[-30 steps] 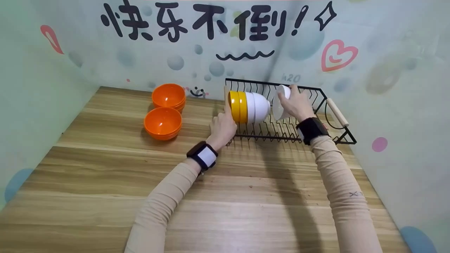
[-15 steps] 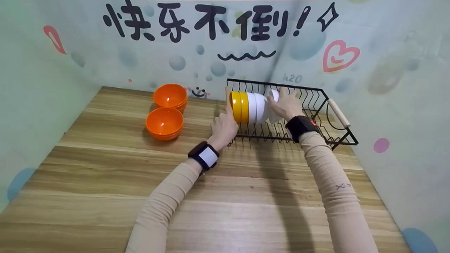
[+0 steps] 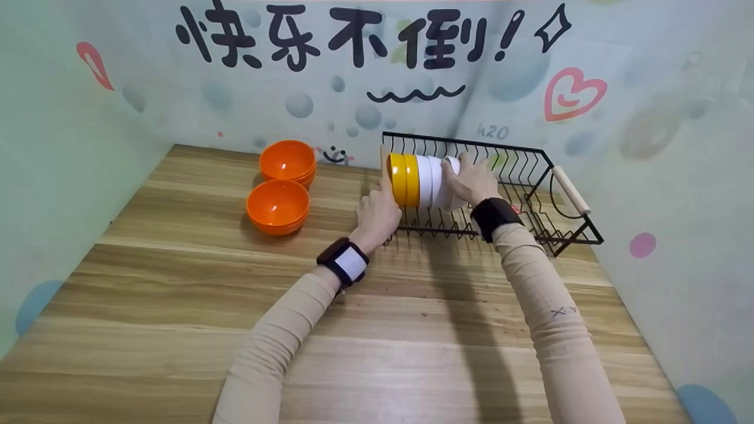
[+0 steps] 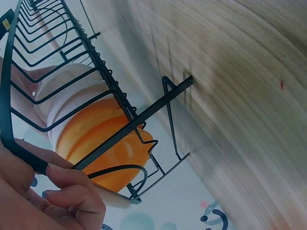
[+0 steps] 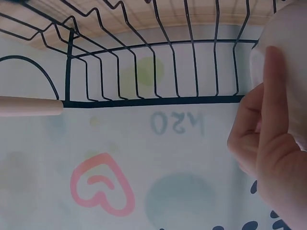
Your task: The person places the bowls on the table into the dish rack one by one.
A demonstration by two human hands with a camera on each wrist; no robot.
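A white bowl [image 3: 452,184] stands on edge in the black wire dish rack [image 3: 530,171], pressed against the right end of a row of nested bowls that also stand on their rims: two more white bowls [image 3: 430,180] and, to their left, two yellow bowls [image 3: 402,179]. The right hand [image 3: 475,179] holds this last white bowl, its fingers curled over the bowl's outer wall; in the right wrist view a straight finger [image 5: 274,91] lies against the bowl's pale surface [image 5: 288,52], with the rack's back wires and a wooden handle [image 5: 29,106] behind. The left hand [image 3: 377,213] is at the rack's left end, beside the yellow bowls; the left wrist view shows its fingers [image 4: 72,194] curled round the black frame wire, gripping it, with the yellow bowls [image 4: 103,143] and white bowls [image 4: 62,93] seen through the wires. The rack sits on a wooden table [image 3: 177,294] toward the back right corner, its other wooden handle [image 3: 570,189] at the right end. Well apart to the left, on the table, sit two stacks of orange bowls, one nearer [image 3: 277,206] and one [image 3: 287,161] just behind it by the wall. Both forearms wear beige sleeves and dark wrist bands.
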